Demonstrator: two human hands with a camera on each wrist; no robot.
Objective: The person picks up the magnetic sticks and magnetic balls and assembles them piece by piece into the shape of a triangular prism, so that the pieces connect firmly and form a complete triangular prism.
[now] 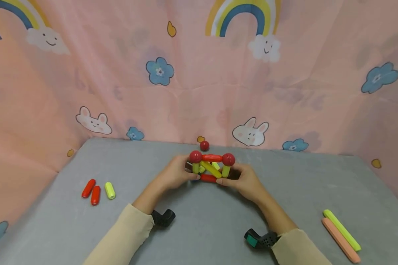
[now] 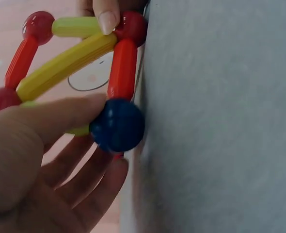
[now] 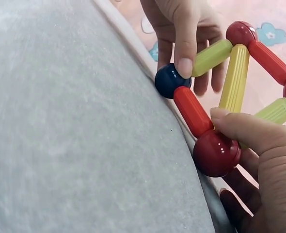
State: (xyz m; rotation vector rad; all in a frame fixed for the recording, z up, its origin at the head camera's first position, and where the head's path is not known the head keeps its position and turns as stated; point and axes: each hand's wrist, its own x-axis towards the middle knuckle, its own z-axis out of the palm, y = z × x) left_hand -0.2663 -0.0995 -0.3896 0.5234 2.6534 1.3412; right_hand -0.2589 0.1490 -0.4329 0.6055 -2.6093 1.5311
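Observation:
Both hands hold a toy frame of short rods and balls, with red balls at three corners and a dark blue ball [image 2: 118,125] at the fourth. Red rods [image 1: 212,158] form top and bottom, light green rods [image 1: 226,171] the sides, and a longer yellow rod [image 2: 65,66] crosses diagonally. My left hand [image 1: 176,173] grips the corner with the blue ball, thumb in front. At the opposite lower corner, my right hand [image 1: 242,183] pinches near the red ball [image 3: 216,153]. More light green pieces show behind the frame in the head view, partly hidden.
A loose red ball [image 1: 204,145] sits behind the frame on the grey table [image 1: 205,228]. Two short red rods [image 1: 95,195] and a light green rod [image 1: 110,190] lie at left. At right are a long green stick [image 1: 342,230] and an orange stick [image 1: 340,240]. A pink curtain [image 1: 199,103] hangs behind.

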